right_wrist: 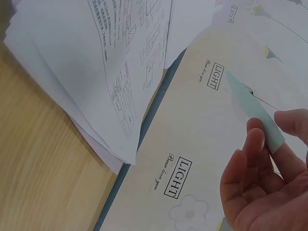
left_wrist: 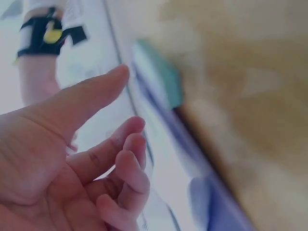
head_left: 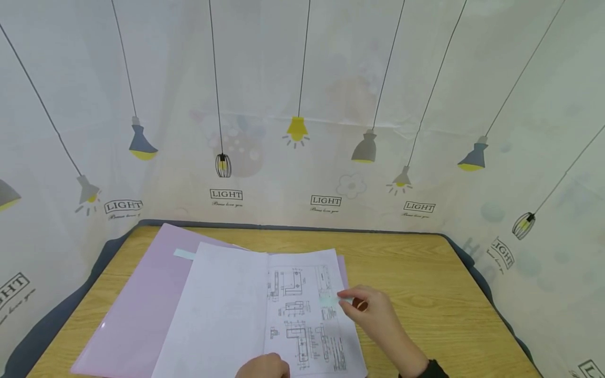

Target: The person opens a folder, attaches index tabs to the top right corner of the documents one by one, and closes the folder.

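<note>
My right hand [head_left: 373, 310] pinches a pale green sticky strip [right_wrist: 255, 108] between thumb and fingers, above the right page of an opened sheaf of papers. That right page [head_left: 312, 278] carries printed technical drawings; the left page [head_left: 222, 299] is blank. In the head view, my left hand [head_left: 264, 366] is at the bottom edge of the papers, partly cut off. The left wrist view shows its thumb extended and its fingers loosely bent, with nothing between them.
Beneath the papers lies a lilac folder [head_left: 137, 299]. Another pale green strip [head_left: 184, 254] sticks out at the left page's upper edge. Everything rests on a wood-grain table [head_left: 439, 299]. Behind it hangs a pale curtain [head_left: 283, 63] printed with lamps.
</note>
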A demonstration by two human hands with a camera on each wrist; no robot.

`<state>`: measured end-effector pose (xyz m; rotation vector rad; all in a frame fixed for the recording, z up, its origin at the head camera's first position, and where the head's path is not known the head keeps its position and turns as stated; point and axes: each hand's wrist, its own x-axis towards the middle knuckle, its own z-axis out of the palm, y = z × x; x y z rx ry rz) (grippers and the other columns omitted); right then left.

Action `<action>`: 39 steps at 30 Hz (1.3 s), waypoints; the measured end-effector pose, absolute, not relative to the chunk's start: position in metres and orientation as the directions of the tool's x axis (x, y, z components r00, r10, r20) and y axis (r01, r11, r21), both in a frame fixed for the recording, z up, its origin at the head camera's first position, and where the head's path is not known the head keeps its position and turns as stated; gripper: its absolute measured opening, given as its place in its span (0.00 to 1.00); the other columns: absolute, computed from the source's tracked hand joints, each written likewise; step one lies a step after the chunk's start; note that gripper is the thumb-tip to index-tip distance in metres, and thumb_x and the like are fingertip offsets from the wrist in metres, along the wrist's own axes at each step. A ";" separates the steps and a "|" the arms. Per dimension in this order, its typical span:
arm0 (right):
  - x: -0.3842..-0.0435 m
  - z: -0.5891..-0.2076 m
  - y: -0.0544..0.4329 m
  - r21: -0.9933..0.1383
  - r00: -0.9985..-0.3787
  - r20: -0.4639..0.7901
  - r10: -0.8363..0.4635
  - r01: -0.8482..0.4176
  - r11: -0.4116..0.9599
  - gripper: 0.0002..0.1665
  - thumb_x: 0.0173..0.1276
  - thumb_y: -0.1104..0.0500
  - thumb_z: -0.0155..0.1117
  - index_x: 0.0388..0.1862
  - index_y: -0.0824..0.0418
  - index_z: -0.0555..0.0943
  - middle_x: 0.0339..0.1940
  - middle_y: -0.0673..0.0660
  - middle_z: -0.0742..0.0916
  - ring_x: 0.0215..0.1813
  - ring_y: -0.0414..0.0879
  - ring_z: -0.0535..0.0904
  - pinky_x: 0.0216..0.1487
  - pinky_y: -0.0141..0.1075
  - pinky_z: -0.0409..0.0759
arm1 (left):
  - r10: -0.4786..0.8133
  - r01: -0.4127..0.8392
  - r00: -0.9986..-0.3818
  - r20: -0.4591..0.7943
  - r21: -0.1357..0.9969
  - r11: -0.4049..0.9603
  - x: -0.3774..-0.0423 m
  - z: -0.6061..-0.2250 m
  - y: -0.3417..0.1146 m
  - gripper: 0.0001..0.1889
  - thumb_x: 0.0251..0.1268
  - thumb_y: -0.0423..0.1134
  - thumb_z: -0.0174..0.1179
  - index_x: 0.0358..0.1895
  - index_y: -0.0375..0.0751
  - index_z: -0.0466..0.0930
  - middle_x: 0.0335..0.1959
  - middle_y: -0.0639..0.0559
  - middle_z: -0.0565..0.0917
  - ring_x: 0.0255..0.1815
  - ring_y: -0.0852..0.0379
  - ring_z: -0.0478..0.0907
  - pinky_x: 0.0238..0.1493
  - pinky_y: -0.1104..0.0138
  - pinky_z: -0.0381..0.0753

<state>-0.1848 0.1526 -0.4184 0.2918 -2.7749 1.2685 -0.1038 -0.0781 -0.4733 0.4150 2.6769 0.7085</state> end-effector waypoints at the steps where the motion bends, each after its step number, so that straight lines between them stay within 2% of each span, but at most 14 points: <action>1: -0.185 -0.418 0.153 -0.742 -0.979 0.151 -0.134 -0.202 0.639 0.07 0.57 0.63 0.70 0.34 0.53 0.87 0.32 0.47 0.85 0.28 0.36 0.74 0.32 0.27 0.77 | 0.338 0.169 -0.907 -0.252 0.517 0.839 -0.109 -0.469 -0.080 0.19 0.46 0.59 0.66 0.20 0.45 0.81 0.14 0.61 0.72 0.16 0.64 0.69 0.20 0.70 0.73; 4: -0.185 -0.418 0.153 -0.744 -0.980 0.159 -0.118 -0.197 0.638 0.06 0.57 0.64 0.70 0.34 0.54 0.87 0.32 0.47 0.85 0.28 0.36 0.73 0.32 0.27 0.77 | 0.347 0.185 -0.909 -0.232 0.521 0.833 -0.125 -0.458 -0.087 0.15 0.47 0.53 0.70 0.29 0.47 0.81 0.23 0.60 0.73 0.24 0.63 0.68 0.28 0.67 0.73; 6: -0.185 -0.418 0.153 -0.745 -0.980 0.166 -0.108 -0.196 0.638 0.06 0.56 0.64 0.70 0.33 0.55 0.87 0.32 0.47 0.85 0.28 0.36 0.73 0.32 0.27 0.77 | 0.356 0.225 -0.916 -0.186 0.498 0.838 -0.134 -0.453 -0.092 0.16 0.46 0.53 0.71 0.35 0.49 0.80 0.28 0.60 0.73 0.28 0.63 0.67 0.32 0.65 0.74; 12: -0.186 -0.417 0.155 -0.739 -0.982 0.166 -0.087 -0.183 0.649 0.07 0.55 0.65 0.71 0.32 0.54 0.86 0.29 0.47 0.83 0.29 0.37 0.73 0.32 0.27 0.76 | 0.329 0.271 -0.941 -0.075 0.415 0.869 -0.158 -0.443 -0.104 0.22 0.48 0.53 0.70 0.43 0.46 0.78 0.37 0.56 0.75 0.35 0.59 0.69 0.34 0.62 0.75; 20: -0.189 -0.421 0.158 -0.743 -0.983 0.159 -0.096 -0.183 0.644 0.09 0.56 0.66 0.70 0.34 0.55 0.86 0.26 0.47 0.80 0.29 0.38 0.73 0.32 0.28 0.76 | 0.276 0.229 -0.958 -0.072 0.382 0.895 -0.192 -0.447 -0.115 0.23 0.48 0.50 0.72 0.44 0.43 0.77 0.38 0.52 0.76 0.36 0.56 0.68 0.36 0.60 0.74; 24: -0.191 -0.424 0.159 -0.743 -0.984 0.147 -0.097 -0.175 0.647 0.09 0.57 0.67 0.69 0.36 0.55 0.86 0.28 0.48 0.80 0.30 0.39 0.73 0.32 0.28 0.76 | 0.263 0.232 -0.963 -0.048 0.344 0.910 -0.201 -0.461 -0.117 0.24 0.46 0.50 0.73 0.43 0.42 0.75 0.39 0.50 0.71 0.38 0.54 0.65 0.36 0.61 0.72; 28: -0.194 -0.428 0.158 -0.749 -0.980 0.162 -0.117 -0.199 0.632 0.09 0.56 0.68 0.69 0.32 0.54 0.85 0.29 0.48 0.82 0.30 0.38 0.73 0.32 0.28 0.76 | 0.236 0.210 -0.970 -0.053 0.302 0.930 -0.209 -0.474 -0.120 0.26 0.47 0.52 0.72 0.42 0.40 0.72 0.38 0.49 0.66 0.39 0.52 0.62 0.35 0.61 0.69; 32: -0.198 -0.432 0.157 -0.748 -0.974 0.178 -0.141 -0.226 0.624 0.08 0.56 0.67 0.70 0.29 0.53 0.84 0.31 0.49 0.84 0.31 0.37 0.75 0.32 0.28 0.77 | 0.227 0.184 -0.969 -0.100 0.325 0.928 -0.214 -0.480 -0.122 0.26 0.49 0.53 0.71 0.41 0.40 0.69 0.37 0.48 0.66 0.38 0.52 0.62 0.35 0.60 0.69; 39: -0.212 -0.438 0.153 -0.775 -0.988 0.066 -0.140 -0.139 0.616 0.05 0.62 0.63 0.66 0.32 0.54 0.79 0.32 0.48 0.83 0.35 0.40 0.75 0.34 0.31 0.74 | 0.233 0.175 -0.965 -0.120 0.370 0.912 -0.220 -0.488 -0.125 0.26 0.47 0.52 0.71 0.39 0.42 0.67 0.38 0.48 0.65 0.39 0.51 0.63 0.37 0.59 0.69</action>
